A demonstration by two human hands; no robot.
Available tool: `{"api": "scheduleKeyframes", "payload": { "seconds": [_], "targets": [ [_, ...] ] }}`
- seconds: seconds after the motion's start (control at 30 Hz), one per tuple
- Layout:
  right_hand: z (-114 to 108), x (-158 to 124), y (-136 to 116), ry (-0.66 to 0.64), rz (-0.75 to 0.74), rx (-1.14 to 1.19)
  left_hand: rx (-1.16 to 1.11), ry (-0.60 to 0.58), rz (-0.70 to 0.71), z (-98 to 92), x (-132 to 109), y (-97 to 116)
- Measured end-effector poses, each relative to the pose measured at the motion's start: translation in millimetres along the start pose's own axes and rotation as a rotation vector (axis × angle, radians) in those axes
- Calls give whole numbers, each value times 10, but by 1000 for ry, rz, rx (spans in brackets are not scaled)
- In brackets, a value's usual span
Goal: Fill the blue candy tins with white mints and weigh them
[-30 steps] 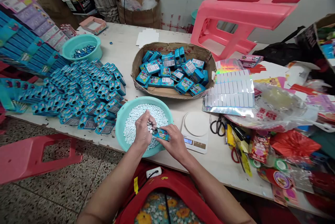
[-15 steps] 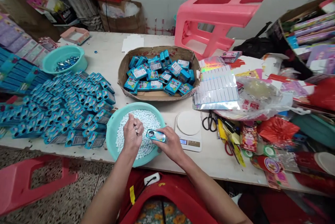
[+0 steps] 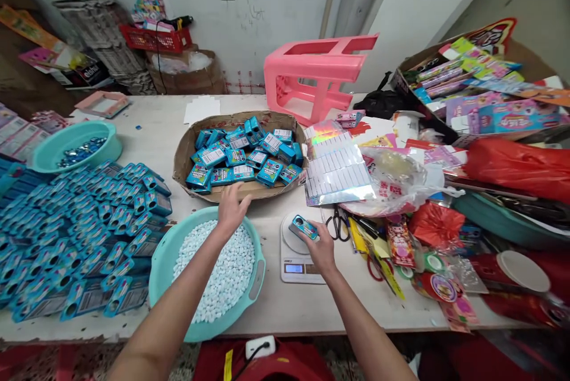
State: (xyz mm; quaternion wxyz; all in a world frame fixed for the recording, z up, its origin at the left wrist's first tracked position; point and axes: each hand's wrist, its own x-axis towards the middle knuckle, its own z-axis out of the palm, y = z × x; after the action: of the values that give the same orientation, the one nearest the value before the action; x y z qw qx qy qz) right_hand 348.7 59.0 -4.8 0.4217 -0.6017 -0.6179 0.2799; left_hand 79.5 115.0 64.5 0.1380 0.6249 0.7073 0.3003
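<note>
In my right hand point(image 3: 321, 245) is a small blue candy box point(image 3: 304, 227) with a round hole in its end, held over the round pan of a white kitchen scale point(image 3: 289, 273). Whether the box touches the pan I cannot tell. My left hand point(image 3: 231, 212) is over the far rim of a turquoise basin point(image 3: 255, 292), fingers spread and nothing seen in them. White pellet-like candies point(image 3: 222, 274) fill much of the basin. Just beyond my left fingertips is a cut-down cardboard box point(image 3: 187, 155) holding several blue candy boxes point(image 3: 236, 156).
Rows of blue boxes with holes point(image 3: 89, 232) cover the left side. Behind them stands a second turquoise basin point(image 3: 111, 146) with shiny blue pieces. Scissors point(image 3: 338, 224), a silver sticker sheet point(image 3: 341, 170) and plastic bags lie right. A pink stool point(image 3: 312, 66) rests at the back.
My left hand has gone from a fist above the candies to spread fingers by the cardboard box. My right hand has carried the candy box right, over the scale. The view has shifted.
</note>
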Motion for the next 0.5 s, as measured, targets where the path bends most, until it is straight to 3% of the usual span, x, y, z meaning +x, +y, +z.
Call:
{"api": "scheduleKeyframes", "payload": {
  "seconds": [0.07, 0.13, 0.2, 0.3, 0.4, 0.5],
  "targets": [
    [-44, -53, -10, 28, -7, -7, 55, -168, -52, 256, 463, 193],
    [-170, -167, -22, 68, 7, -21, 66, -251, -98, 540, 816, 317],
    [-355, -339, 5, 93, 63, -25, 70, -305, -147, 812, 1029, 370],
    [-669, -673, 135, 139, 207, -39, 88, -350, -227, 1097, 1148, 362],
    [-922, -1001, 279, 178, 365, -45, 110, -347, -290, 1144, 1168, 318],
    [-1040, -1168, 310, 210, 459, -2, 110, -308, -330, 927, 1106, 284]
  ]
}}
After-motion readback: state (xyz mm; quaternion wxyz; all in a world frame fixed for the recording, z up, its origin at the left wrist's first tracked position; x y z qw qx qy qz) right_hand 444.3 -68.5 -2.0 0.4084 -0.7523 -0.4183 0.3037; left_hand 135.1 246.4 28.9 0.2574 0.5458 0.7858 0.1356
